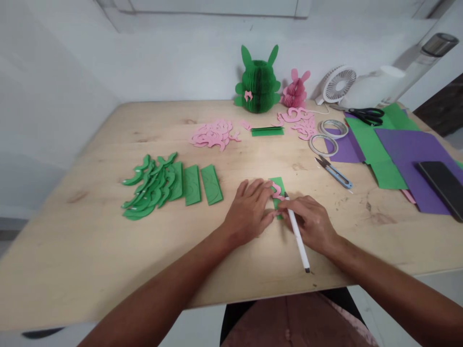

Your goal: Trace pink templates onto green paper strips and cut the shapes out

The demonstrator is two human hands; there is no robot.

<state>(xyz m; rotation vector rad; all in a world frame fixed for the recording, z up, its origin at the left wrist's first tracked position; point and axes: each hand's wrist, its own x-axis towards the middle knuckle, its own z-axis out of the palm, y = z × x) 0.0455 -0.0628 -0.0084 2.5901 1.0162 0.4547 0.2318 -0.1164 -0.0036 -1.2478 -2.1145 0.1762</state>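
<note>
My right hand (314, 222) grips a white pen (298, 238), its dark tip against the edge of a curved pink paper cutout (278, 192). That cutout lies on a small green paper rectangle (278, 181) on the table. My left hand (248, 211) rests beside it, fingers lying flat and thumb apart, its fingertips pressing on the cutout and the green paper. Both hands partly hide the rectangle. To the left lie two green rectangles (211, 185) with curved drawn lines, and a heap of curved green cutouts (152, 188).
Pink cutouts (213, 135) lie farther back. Behind stand a green folded-paper figure (258, 84) and a smaller pink one (295, 91). To the right are tape rolls (334, 136), thread snips (336, 174), black scissors (367, 115), purple paper (405, 159), a phone (441, 183) and a fan (339, 84).
</note>
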